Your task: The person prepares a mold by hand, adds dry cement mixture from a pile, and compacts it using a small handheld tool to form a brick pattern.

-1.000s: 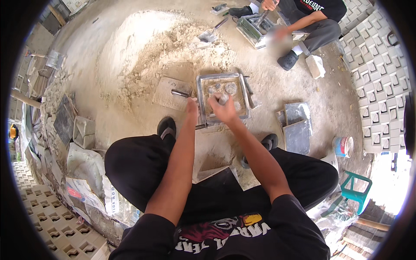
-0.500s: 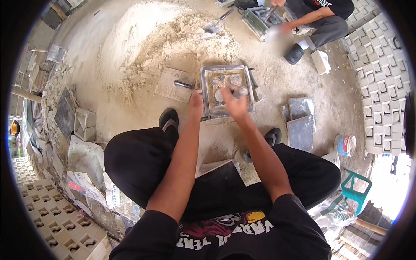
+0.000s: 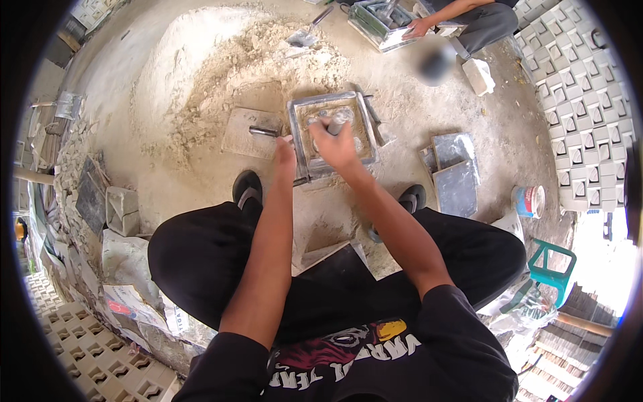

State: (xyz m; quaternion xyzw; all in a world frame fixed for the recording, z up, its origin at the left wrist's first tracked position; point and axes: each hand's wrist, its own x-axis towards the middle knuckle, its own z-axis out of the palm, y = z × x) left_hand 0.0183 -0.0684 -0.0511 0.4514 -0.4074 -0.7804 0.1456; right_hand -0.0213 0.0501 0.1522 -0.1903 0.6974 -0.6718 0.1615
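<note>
A square metal mould frame (image 3: pixel 367 127) lies on the ground before me, with sandy powder and round raised shapes inside. My right hand (image 3: pixel 333 146) is closed round a grey, dusty tamper-like tool (image 3: pixel 340 123), its rounded end over the powder. My fingers hide part of the tool. My left hand (image 3: pixel 286 154) is at the frame's left side, fingers pressed together at the rim; their tips are partly hidden. Left of it lies a dusty square plate (image 3: pixel 238 137) with a dark metal handle (image 3: pixel 264 131) on top.
Beyond the mould rises a heap of pale powder (image 3: pixel 201 53) with a shovel-like tool (image 3: pixel 301 39). A co-worker's hand (image 3: pixel 419 28) is at another mould (image 3: pixel 378 30). Dark flat plates (image 3: pixel 455 187), a white bucket (image 3: pixel 529 201) and a green stool (image 3: pixel 552 268) stand right; patterned blocks (image 3: pixel 583 120) are stacked beyond.
The whole view has shifted slightly. My right hand has moved with the tool toward the mould's far middle. My left hand stays at the frame's left side. The co-worker's hand has moved along the other mould.
</note>
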